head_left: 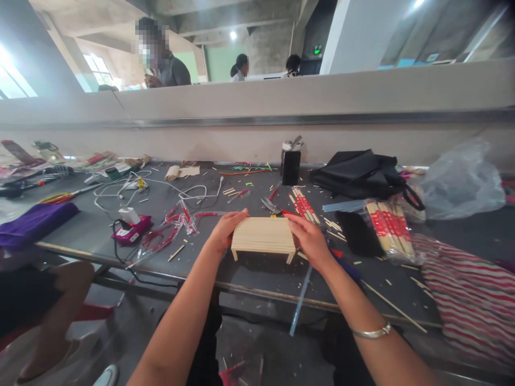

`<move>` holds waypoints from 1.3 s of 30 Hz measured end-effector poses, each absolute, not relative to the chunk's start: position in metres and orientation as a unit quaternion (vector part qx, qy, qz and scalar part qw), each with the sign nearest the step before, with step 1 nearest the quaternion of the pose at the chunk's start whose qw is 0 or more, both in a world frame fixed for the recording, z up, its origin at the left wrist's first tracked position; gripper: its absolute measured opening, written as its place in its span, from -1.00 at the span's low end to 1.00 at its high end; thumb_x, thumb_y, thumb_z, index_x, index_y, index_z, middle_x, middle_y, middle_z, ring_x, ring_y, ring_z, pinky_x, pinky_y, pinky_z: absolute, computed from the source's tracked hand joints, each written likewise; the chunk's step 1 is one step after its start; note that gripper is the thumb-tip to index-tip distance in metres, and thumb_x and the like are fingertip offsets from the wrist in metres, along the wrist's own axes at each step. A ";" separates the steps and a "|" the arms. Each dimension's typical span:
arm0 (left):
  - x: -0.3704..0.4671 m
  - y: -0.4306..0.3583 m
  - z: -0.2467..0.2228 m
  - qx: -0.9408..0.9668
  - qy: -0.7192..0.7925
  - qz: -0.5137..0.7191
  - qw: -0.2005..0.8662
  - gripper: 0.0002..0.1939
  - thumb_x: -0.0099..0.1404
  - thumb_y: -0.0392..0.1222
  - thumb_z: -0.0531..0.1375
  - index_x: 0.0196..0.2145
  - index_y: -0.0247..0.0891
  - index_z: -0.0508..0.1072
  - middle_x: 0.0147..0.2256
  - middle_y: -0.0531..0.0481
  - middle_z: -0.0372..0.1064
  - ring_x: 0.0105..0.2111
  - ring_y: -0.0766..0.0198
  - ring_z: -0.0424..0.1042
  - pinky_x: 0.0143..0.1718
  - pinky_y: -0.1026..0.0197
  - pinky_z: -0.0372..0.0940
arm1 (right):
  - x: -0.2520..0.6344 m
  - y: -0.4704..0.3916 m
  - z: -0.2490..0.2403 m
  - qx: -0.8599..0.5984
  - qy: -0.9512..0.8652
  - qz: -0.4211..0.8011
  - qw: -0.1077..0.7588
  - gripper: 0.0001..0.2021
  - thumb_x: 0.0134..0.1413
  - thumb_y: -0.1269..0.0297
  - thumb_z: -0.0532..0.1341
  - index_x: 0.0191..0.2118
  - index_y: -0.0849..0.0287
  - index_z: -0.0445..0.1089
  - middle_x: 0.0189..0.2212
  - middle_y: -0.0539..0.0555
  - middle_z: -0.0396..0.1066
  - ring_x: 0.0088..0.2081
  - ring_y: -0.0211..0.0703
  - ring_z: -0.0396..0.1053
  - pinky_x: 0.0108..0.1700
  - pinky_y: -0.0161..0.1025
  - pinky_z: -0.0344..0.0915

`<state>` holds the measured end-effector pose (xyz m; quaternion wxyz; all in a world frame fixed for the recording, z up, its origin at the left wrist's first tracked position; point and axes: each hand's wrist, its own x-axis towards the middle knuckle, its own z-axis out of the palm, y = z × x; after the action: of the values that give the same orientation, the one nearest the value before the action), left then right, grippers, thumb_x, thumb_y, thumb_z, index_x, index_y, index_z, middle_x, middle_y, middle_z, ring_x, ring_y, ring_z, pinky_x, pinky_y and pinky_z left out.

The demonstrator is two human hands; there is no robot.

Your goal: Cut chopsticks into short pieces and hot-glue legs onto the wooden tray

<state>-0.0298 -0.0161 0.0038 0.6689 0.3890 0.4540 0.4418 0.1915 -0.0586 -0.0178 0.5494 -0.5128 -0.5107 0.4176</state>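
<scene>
A small bench-like piece made of pale wooden sticks (263, 235) stands upright on short legs near the front edge of the dark table, between my hands. My left hand (228, 229) grips its left end, and my right hand (309, 236) grips its right end. The fingertips of both hands are partly hidden behind the slatted top. Just beyond the right hand lies a bundle of sticks with red wrappers (304, 205). Pliers (270, 203) rest behind the wooden piece.
A phone (291, 168) leans upright at the back. Around are a black bag (358, 174), packed sticks (389, 228), a striped cloth (470, 295), a pink power strip (132, 230), white cables and stick scraps. A seated person's leg (60, 311) shows at left.
</scene>
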 end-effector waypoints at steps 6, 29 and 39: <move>-0.029 -0.016 0.004 0.384 0.458 0.444 0.668 -0.58 -0.09 0.06 0.40 -0.43 -0.35 0.48 -0.57 0.02 0.44 -0.60 0.32 0.38 -0.52 0.26 0.26 | 0.191 -0.057 -0.019 -0.513 -0.512 0.413 0.551 -0.58 -0.01 0.08 0.22 -0.06 0.20 0.45 -0.15 0.15 0.51 -0.13 0.01 0.43 -0.08 -0.10 0.31; -0.028 -0.015 0.002 0.377 0.465 0.442 0.668 -0.58 -0.11 0.06 0.40 -0.44 -0.34 0.47 -0.57 0.00 0.45 -0.60 0.30 0.39 -0.53 0.25 0.25 | 0.191 -0.057 -0.020 -0.522 -0.514 0.406 0.547 -0.60 -0.01 0.11 0.21 -0.06 0.18 0.46 -0.12 0.14 0.51 -0.10 0.03 0.44 -0.06 -0.08 0.33; -0.029 -0.015 0.001 0.377 0.462 0.446 0.667 -0.60 -0.11 0.05 0.41 -0.45 -0.34 0.48 -0.58 0.01 0.44 -0.60 0.30 0.39 -0.53 0.25 0.26 | 0.190 -0.058 -0.018 -0.525 -0.513 0.404 0.546 -0.62 -0.02 0.12 0.21 -0.09 0.17 0.47 -0.10 0.14 0.50 -0.08 0.02 0.43 -0.02 -0.07 0.31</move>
<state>-0.0288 -0.0150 0.0007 0.6671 0.3769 0.4624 0.4462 0.1905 -0.0579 -0.0183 0.5458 -0.5254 -0.5128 0.4038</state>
